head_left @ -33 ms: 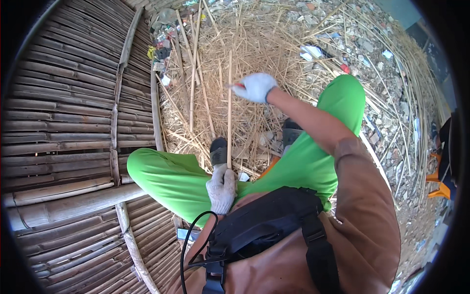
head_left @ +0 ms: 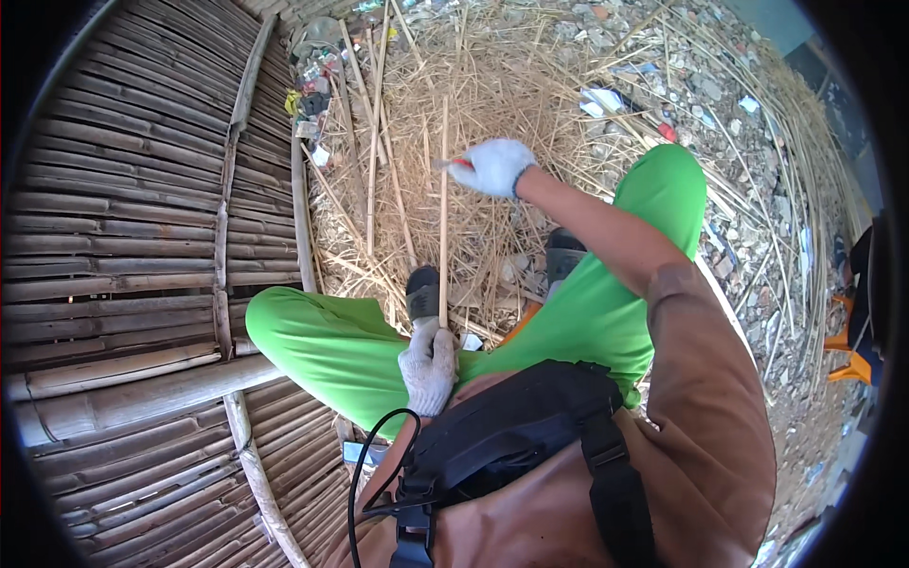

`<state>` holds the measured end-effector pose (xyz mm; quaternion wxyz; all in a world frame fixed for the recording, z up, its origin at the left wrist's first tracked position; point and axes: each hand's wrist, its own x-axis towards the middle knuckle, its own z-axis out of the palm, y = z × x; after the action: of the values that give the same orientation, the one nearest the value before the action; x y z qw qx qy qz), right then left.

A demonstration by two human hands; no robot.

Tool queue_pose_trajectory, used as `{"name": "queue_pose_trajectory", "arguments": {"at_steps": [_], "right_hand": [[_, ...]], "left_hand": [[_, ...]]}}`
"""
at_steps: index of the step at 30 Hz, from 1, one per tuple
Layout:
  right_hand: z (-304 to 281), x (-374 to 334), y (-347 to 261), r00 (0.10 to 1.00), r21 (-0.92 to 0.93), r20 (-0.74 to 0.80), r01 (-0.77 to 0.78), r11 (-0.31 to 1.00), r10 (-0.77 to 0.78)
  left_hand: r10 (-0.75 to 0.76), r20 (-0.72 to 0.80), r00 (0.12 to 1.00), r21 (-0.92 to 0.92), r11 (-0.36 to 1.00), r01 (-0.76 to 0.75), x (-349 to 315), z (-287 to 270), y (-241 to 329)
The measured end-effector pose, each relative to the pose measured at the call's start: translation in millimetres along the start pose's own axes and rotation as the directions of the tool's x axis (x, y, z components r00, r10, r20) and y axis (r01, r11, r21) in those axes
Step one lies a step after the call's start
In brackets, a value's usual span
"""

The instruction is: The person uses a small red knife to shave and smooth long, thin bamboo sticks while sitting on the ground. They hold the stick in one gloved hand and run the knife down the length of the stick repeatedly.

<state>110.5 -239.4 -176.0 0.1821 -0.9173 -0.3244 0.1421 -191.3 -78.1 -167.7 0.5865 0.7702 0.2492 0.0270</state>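
A long, thin bamboo strip (head_left: pixel 445 222) stands nearly straight away from my lap. Its near end is gripped by my gloved left hand (head_left: pixel 429 367), which rests closed at my left thigh. My gloved right hand (head_left: pixel 499 168) is closed around the red handle of a small knife (head_left: pixel 461 163). The knife's short grey blade meets or crosses the strip toward its far end; whether it cuts in cannot be made out. Most of the handle is hidden inside the right glove.
A wall of bamboo slats (head_left: pixel 123 227) rises at my left. Straw-like shavings (head_left: pixel 502 85) cover the ground ahead, with several loose bamboo strips (head_left: pixel 376 123) lying on them. Rubble and litter (head_left: pixel 757 208) spread to the right, where an orange stool (head_left: pixel 852 364) stands at the edge.
The knife blade shows slightly farther left across the bamboo strip, and a thin pale sliver now shows left of the strip. Both hands stay almost where they were.
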Motion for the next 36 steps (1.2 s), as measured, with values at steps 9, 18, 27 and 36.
{"name": "queue_pose_trajectory", "arguments": {"at_steps": [9,18,27,36], "right_hand": [[-30,34,32,0.992,-0.015,-0.072,-0.107,0.994,0.106],[-32,10,31,0.99,0.028,-0.013,-0.14,0.99,0.141],[21,35,66,0.935,0.667,0.093,-0.314,0.675,0.343],[-25,31,11,0.921,0.972,-0.097,0.006,0.237,0.377]], "left_hand": [[0.149,-0.037,0.988,0.179,0.974,-0.14,-12,-4,1],[0.388,-0.084,0.918,0.331,0.88,-0.341,-35,-11,8],[0.291,-0.035,0.956,0.345,0.901,-0.262,-20,-18,9],[0.173,0.173,0.97,0.258,0.942,-0.214,-18,-19,15]]}}
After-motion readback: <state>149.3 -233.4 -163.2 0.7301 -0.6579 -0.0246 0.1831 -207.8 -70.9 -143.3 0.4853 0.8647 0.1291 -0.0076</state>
